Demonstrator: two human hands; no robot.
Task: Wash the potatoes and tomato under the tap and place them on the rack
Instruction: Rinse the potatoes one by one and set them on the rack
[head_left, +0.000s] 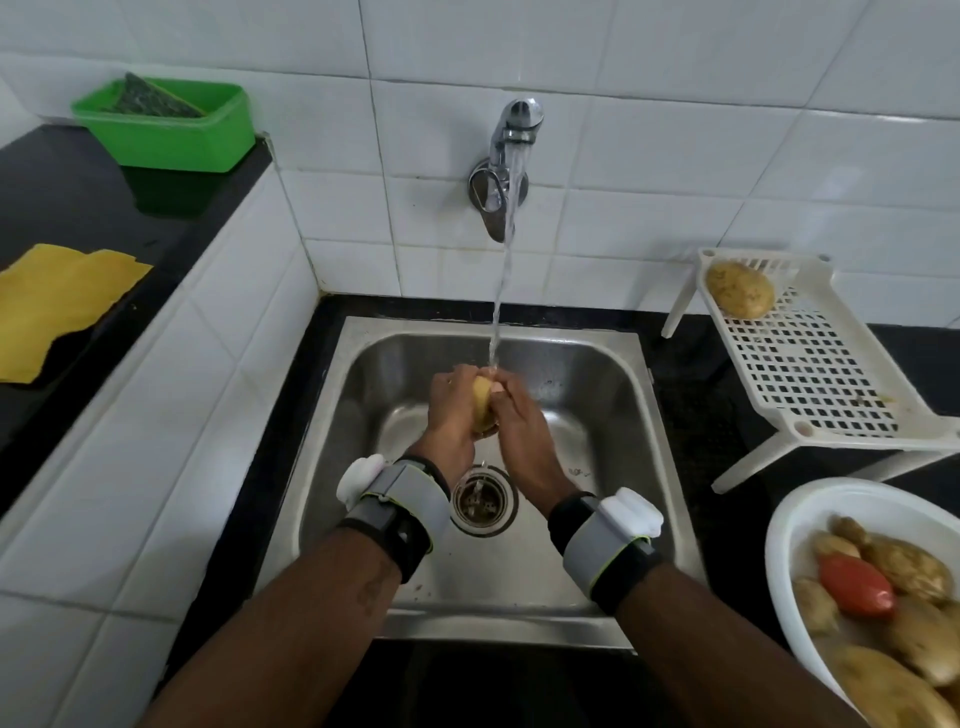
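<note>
- One steel sink, set into the black worktop, is the biggest thing in view. It lies directly under the wall tap, so the running stream drains away rather than wetting the worktop.
- The white slotted rack stands towards the worktop's back edge, just right of the sink. That probably keeps the carry short and lets rinsed pieces drip through.
- The white bowl sits at the worktop's front right corner. It holds the bowl potatoes, apparently waiting their turn.
- Left hand and right hand meet over the middle of the sink. Each has its fingers curled round the held potato, one from either side, likely to rub the skin under the water.
- The red tomato lies on top of the bowl potatoes, well apart from both hands.
- The rack potato rests in the rack's far left corner and seems to be finished.
- The held potato shows only as a yellow strip between the palms, with its top where the stream lands.
</note>
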